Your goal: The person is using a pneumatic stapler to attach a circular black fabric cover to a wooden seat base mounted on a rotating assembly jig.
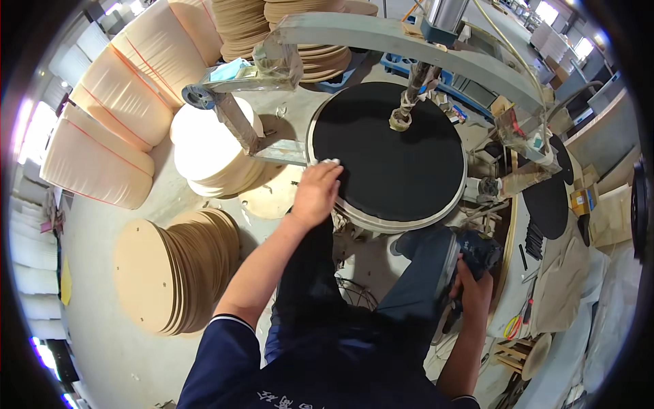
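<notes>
A large round disc (398,160) with a black cover and a pale rim lies flat in front of me on a stand. Over its left rim my left hand (317,194) rests with fingers bent together and gripping the edge; white wrapping shows at the fingertips, and the thumb is hidden. A metal press rod (403,109) comes down onto the disc's far part. Low at the right, beside my knee, my right hand (471,286) is closed round the handle of a dark pistol-grip power tool (479,249). The tool is apart from the disc.
A grey metal frame (409,37) arches over the disc. Left stand brown board discs (146,276), white foam discs (211,140) and wrapped foam rolls (102,157). At right, a bench holds black fabric pieces (545,204) and scissors (524,313).
</notes>
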Action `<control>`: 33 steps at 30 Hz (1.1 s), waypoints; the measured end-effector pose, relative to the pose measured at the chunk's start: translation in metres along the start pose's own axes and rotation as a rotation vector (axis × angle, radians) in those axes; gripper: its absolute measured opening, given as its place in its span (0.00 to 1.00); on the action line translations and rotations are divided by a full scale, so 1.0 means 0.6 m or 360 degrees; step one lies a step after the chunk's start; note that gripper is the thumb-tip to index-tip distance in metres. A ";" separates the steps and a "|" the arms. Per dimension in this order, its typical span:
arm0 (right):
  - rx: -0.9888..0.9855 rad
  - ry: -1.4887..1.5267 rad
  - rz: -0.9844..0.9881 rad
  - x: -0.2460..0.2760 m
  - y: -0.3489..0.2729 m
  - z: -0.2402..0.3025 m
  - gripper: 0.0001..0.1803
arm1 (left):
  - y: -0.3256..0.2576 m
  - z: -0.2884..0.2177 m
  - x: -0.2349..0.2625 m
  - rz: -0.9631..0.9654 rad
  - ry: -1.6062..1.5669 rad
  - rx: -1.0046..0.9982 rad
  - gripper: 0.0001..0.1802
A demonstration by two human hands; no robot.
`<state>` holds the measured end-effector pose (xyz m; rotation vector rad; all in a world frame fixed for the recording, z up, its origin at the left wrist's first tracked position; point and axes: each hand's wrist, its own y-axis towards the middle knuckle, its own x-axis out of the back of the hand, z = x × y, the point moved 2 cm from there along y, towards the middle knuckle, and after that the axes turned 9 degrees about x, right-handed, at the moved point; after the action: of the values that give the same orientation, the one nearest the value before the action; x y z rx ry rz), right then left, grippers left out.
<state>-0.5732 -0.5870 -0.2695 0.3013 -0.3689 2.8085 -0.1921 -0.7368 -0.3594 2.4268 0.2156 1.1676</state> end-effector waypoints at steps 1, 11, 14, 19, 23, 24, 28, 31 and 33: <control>0.0000 -0.0004 0.0021 -0.003 -0.003 0.001 0.11 | -0.008 0.016 0.009 0.0035 0.0098 -0.0002 0.20; 0.0082 0.0012 0.0068 -0.024 -0.017 0.022 0.10 | -0.063 -0.032 -0.006 0.0229 0.0202 -0.0311 0.17; 0.0065 -0.0034 0.0082 -0.029 -0.019 0.022 0.11 | -0.088 -0.070 -0.020 0.0240 0.0237 -0.0288 0.19; 0.0108 0.0058 0.0107 -0.020 -0.022 0.011 0.11 | -0.106 -0.121 -0.059 0.0203 0.0234 -0.0296 0.21; 0.0072 0.0056 0.0084 -0.017 -0.024 0.012 0.12 | -0.112 -0.151 -0.083 0.0226 0.0188 -0.0276 0.24; 0.0093 0.0066 0.0084 -0.017 -0.022 0.010 0.12 | -0.114 -0.157 -0.088 0.0239 0.0171 -0.0264 0.25; 0.0073 0.0018 0.0106 -0.022 -0.015 0.013 0.12 | -0.103 -0.153 -0.086 0.0364 -0.0149 -0.0297 0.28; 0.0055 0.0032 0.0095 -0.017 -0.015 0.015 0.13 | -0.066 -0.139 -0.053 0.0244 -0.0217 -0.0308 0.28; 0.0033 -0.0040 0.0138 -0.011 -0.010 -0.004 0.12 | -0.050 -0.133 -0.044 0.0231 -0.0006 -0.0272 0.25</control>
<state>-0.5654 -0.5822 -0.2718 0.3333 -0.3669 2.8976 -0.2688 -0.6931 -0.3476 2.3252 -0.0610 1.1910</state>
